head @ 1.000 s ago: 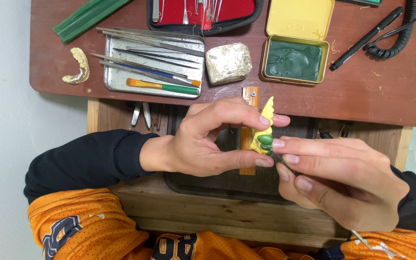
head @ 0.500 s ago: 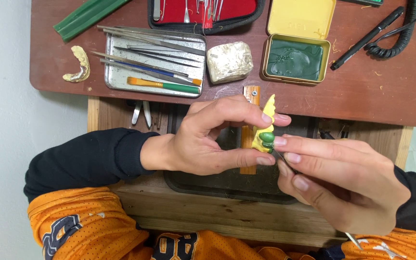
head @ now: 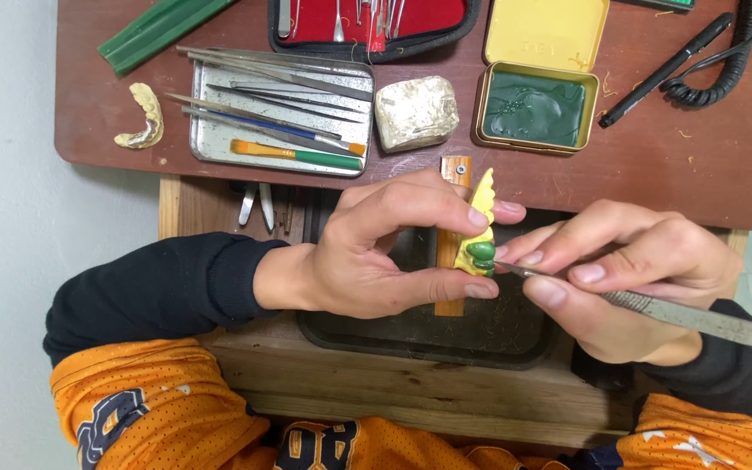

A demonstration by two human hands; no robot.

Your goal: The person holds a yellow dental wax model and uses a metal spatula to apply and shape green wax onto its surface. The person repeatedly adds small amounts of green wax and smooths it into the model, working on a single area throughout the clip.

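Note:
My left hand pinches a small yellow model with a green wax lump on it, between thumb and forefinger. My right hand grips a thin metal carving tool like a pen, its tip touching the green wax. Both hands hover above a dark tray in an open wooden drawer, beside a small upright wooden peg.
On the brown desktop lie a metal tray of instruments and brushes, a white plaster block, an open yellow tin of green wax, a red instrument case, a plaster dental cast, green strips, a black pen.
My right hand has turned so the tool's metal handle now shows to the right. The left hand still pinches the yellow model in the same place.

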